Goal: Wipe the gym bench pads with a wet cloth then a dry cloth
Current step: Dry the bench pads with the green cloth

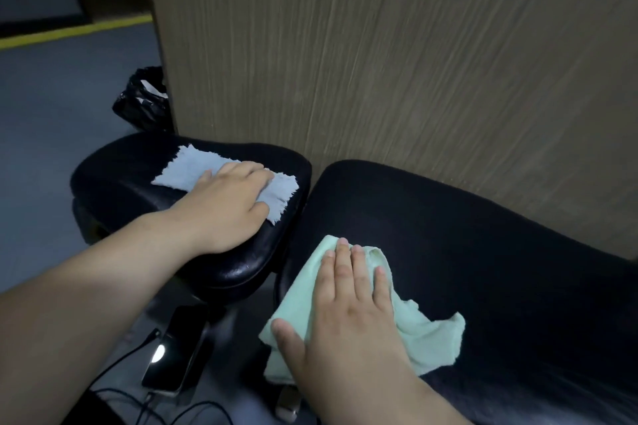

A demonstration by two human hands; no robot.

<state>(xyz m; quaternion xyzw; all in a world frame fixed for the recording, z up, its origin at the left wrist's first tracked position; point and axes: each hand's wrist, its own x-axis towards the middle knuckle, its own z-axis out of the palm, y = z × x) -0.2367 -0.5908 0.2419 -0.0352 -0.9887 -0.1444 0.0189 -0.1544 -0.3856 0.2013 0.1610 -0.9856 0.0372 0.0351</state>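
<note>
Two black bench pads lie side by side: a small seat pad on the left and a long back pad on the right. My left hand presses flat on a frayed grey-blue cloth spread over the seat pad. My right hand lies with straight fingers on a crumpled pale green cloth at the near left end of the long pad. A narrow gap separates the two pads.
A wood-grain panel rises directly behind both pads. A black plastic bag sits on the grey floor at the panel's left edge. Below the seat pad a phone with a cable lies on the floor. A yellow floor stripe runs far left.
</note>
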